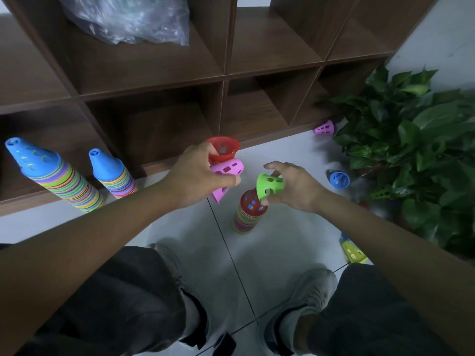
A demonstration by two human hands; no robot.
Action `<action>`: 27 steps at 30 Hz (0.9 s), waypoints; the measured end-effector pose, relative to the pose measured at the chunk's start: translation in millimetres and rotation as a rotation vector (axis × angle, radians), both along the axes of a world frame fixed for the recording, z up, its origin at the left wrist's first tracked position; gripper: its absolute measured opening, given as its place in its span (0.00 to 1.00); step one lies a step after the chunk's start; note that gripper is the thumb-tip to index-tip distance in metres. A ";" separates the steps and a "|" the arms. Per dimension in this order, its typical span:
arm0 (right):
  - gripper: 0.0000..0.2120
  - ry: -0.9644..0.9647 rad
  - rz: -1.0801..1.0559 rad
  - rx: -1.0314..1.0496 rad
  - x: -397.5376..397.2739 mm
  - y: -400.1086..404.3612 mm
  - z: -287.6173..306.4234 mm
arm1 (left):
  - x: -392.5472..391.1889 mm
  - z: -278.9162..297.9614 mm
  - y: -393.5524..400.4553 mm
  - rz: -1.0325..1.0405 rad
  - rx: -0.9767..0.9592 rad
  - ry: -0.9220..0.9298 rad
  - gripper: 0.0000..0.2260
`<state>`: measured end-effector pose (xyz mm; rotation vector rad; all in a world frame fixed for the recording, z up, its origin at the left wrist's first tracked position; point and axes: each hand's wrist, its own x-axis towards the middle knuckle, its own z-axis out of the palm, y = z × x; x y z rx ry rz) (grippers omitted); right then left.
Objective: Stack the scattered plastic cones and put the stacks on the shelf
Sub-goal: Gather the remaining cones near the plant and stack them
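**Seating the green cone on the floor stack**

My right hand (295, 187) pinches a green cone (270, 187) by its wall, tilted, its rim just touching the red top of the floor stack (248, 211) that stands on the floor tiles (277, 242) between my knees. My left hand (198, 176) grips a pink cone (225, 177) and a red cone (223, 149), held just left of and beyond the stack.

To do this well, I judge: level the green cone first, centre its wide mouth over the red tip, lower it straight, let go only once it seats. The stack is narrow, so a sideways push could topple it.

Loose cones remain: purple (324, 128) by the shelf (223, 73) foot, blue (339, 179) and yellow (353, 251) near the plant (416, 140). Two blue-topped stacks (59, 176) stand far left.
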<state>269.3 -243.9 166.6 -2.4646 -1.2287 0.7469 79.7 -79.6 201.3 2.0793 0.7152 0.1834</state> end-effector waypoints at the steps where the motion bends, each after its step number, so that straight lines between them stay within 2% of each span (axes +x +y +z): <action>1: 0.41 0.004 0.001 -0.009 -1.5 2.5 -0.5 | -0.3 -0.7 1.0 0.005 0.002 0.000 0.29; 5: 0.38 0.053 -0.020 0.016 -4.4 4.1 -7.1 | -0.3 -2.4 3.8 0.009 -0.007 0.008 0.30; 11: 0.31 0.142 -0.077 0.075 -4.4 -3.6 -15.2 | 0.7 5.0 0.5 -0.006 -0.019 -0.011 0.25; 15: 0.21 0.162 -0.120 0.174 -3.3 -4.1 -12.8 | 1.3 4.2 -2.4 -0.029 -0.051 -0.029 0.22; 17: 0.15 0.277 -0.201 0.277 -4.8 1.4 -3.9 | 2.0 4.1 -3.4 -0.050 -0.091 -0.045 0.21; 20: 0.13 0.580 -0.303 0.407 -9.1 8.0 15.5 | 1.6 7.6 -6.6 -0.097 -0.214 -0.067 0.21; 23: 0.15 0.773 -0.276 0.448 -13.9 8.2 26.2 | 1.0 12.5 -10.3 -0.145 -0.333 -0.106 0.22; 27: 0.22 0.990 -0.259 0.422 -20.2 5.2 26.2 | -0.2 19.0 -19.0 -0.214 -0.423 -0.165 0.15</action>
